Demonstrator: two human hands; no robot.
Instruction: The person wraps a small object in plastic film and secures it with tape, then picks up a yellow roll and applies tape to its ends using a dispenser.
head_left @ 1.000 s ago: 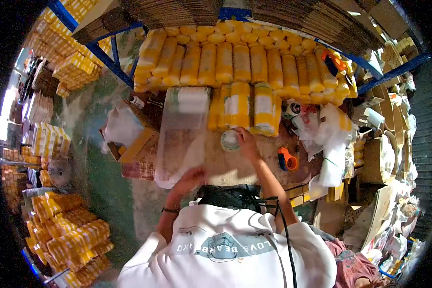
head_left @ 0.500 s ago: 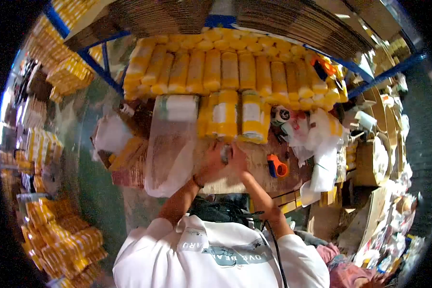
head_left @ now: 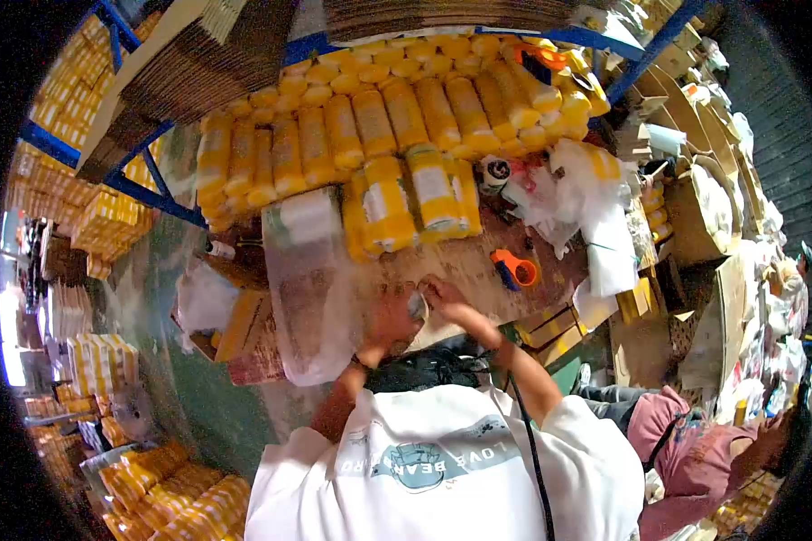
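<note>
My left hand (head_left: 395,321) is closed around a small whitish, round roll-like thing (head_left: 416,305) just above the front of the wooden table. My right hand (head_left: 446,298) is beside it, fingers bent and pinched at its edge; what they grip there is too small to make out. Beyond my hands lie several yellow cylindrical packs (head_left: 386,206) with white labels. To the left of my left hand a long clear plastic bag (head_left: 309,302) stretches over the table. An orange-and-blue tape dispenser (head_left: 515,269) lies on the wood to the right of my right hand.
Stacked yellow rolls (head_left: 374,122) line the table's back under a blue frame holding flat cardboard (head_left: 189,90). A second orange dispenser (head_left: 541,60) rests on the stack. White plastic wrap (head_left: 595,203) is at right. A person in a pink top (head_left: 686,451) is at lower right.
My view has turned and tilted, so the table appears rotated. Both hands have drawn nearer my body with the small round thing, and my right fingers are now pinched at its edge.
</note>
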